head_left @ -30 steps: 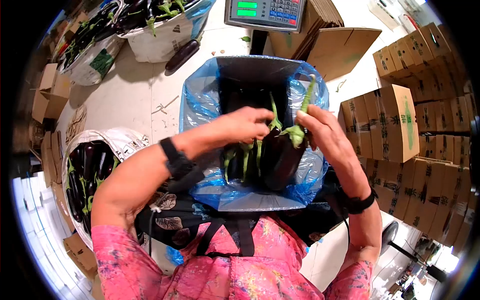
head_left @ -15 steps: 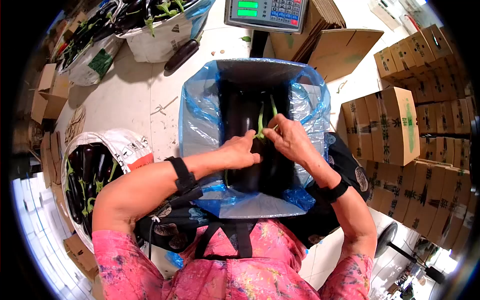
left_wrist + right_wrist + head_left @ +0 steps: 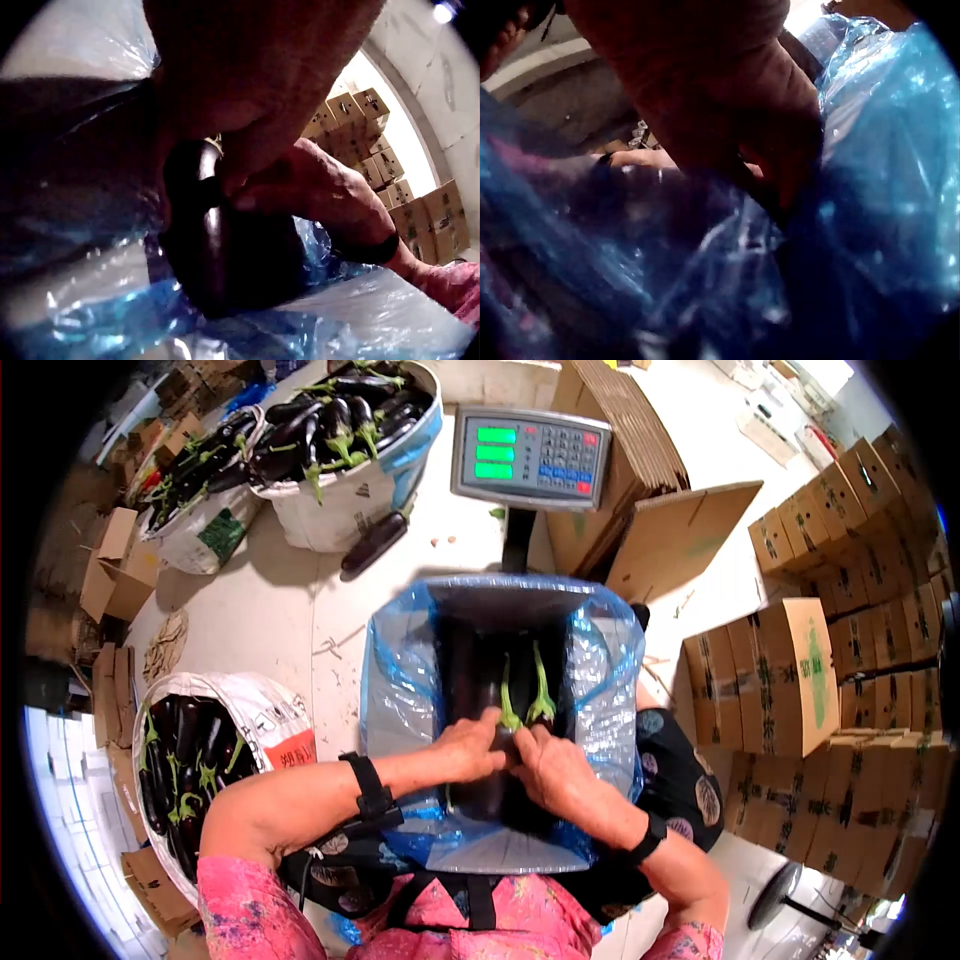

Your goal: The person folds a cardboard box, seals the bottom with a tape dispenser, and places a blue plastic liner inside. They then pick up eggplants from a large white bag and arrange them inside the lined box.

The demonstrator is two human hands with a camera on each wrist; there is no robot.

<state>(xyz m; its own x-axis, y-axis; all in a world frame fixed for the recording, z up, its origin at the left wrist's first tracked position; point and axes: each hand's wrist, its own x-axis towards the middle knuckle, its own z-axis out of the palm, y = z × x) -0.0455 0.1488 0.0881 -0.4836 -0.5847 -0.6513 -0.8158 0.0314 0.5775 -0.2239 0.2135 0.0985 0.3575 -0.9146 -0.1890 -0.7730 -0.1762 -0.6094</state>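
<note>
An open box lined with a blue plastic bag holds dark purple eggplants, two green stems pointing away from the person. My left hand grips the left eggplant just below its green cap, index finger and thumb spread over its top. Beside it, my right hand pinches the neck of the right eggplant, fingertips right at the cap. In the left wrist view, a glossy eggplant lies under the hands. Dark shadow and plastic hide the fingertips in the right wrist view.
A scale display stands behind the box, beside flattened cardboard. Sacks of eggplants stand at the back left and near left. One loose eggplant lies on the floor. Stacked cartons line the right.
The right hand has lowered the eggplant it held by the stem into the box, beside the others. Both hands have come together over the eggplant tops. The head view has tilted upward.
</note>
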